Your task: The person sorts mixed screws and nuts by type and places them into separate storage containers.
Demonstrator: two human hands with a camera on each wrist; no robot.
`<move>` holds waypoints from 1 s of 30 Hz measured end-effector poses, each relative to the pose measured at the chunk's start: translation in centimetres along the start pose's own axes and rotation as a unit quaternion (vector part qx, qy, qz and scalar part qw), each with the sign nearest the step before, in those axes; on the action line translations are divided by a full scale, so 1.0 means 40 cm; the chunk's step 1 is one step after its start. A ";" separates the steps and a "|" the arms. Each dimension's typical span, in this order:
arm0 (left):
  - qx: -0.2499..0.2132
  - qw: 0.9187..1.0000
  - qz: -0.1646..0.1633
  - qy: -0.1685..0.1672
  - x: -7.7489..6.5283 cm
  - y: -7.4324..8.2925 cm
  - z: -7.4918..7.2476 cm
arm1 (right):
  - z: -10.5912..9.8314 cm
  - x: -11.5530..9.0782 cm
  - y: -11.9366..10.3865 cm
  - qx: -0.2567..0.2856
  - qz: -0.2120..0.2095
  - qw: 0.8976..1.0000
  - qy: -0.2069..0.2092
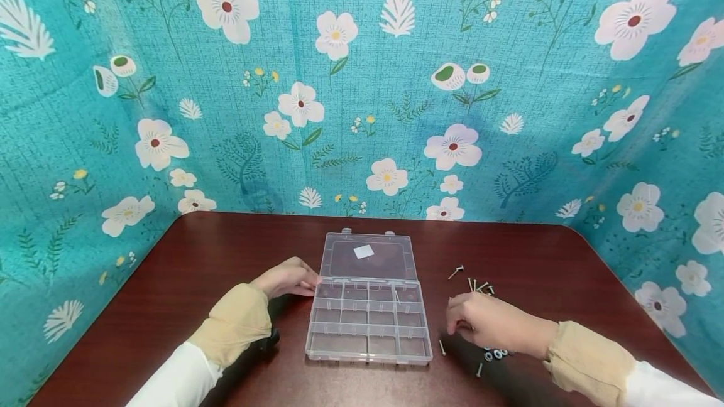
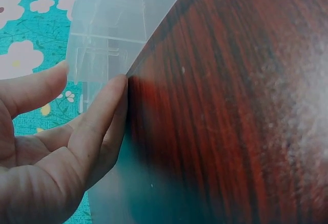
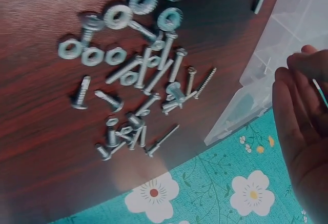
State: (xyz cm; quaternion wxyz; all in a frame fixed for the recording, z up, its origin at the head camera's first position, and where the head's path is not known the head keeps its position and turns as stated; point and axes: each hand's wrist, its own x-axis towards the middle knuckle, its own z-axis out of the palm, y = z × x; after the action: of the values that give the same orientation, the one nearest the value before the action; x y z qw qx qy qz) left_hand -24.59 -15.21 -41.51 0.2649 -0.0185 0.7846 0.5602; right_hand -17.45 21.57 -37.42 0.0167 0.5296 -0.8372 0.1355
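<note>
The box's (image 1: 339, 355) open lid (image 1: 393, 265) shows a white label-like patch (image 1: 364, 251), illegible.

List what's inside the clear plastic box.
One slender screw shows in the box's back-right compartment. The open lid covers nothing there; the dividers could hide tiny pieces.

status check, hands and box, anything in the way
Left hand touching box, lid open. Right hand off its right side, contents unclear. Nothing over compartments; loose screw alongside.
</note>
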 end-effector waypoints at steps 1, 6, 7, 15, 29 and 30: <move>-0.001 1.000 0.001 0.001 0.000 0.000 0.000 | 0.001 -0.006 0.000 -0.002 -0.008 1.000 -0.002; 0.001 1.000 0.007 0.005 -0.001 -0.002 -0.001 | 0.015 -0.037 -0.001 -0.014 -0.027 0.999 -0.025; 0.000 1.000 0.008 0.004 -0.001 -0.002 -0.001 | 0.019 -0.042 -0.001 -0.014 -0.028 0.999 -0.028; 0.000 1.000 0.002 0.007 -0.001 -0.001 0.001 | 0.039 -0.075 -0.005 -0.016 -0.015 0.998 -0.056; 0.022 0.999 -0.011 0.021 0.000 0.002 0.008 | 0.084 -0.091 -0.010 -0.025 -0.055 0.998 -0.025; 0.024 0.999 -0.012 0.023 -0.001 0.003 0.009 | 0.085 -0.090 -0.010 -0.022 -0.051 0.998 -0.024</move>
State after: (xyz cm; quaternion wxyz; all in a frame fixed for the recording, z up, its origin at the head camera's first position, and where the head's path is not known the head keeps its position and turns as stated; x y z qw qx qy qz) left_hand -24.44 -14.86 -41.45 0.2542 -0.0341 0.8033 0.5375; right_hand -15.11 23.76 -41.23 0.0152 0.5739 -0.8121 0.1040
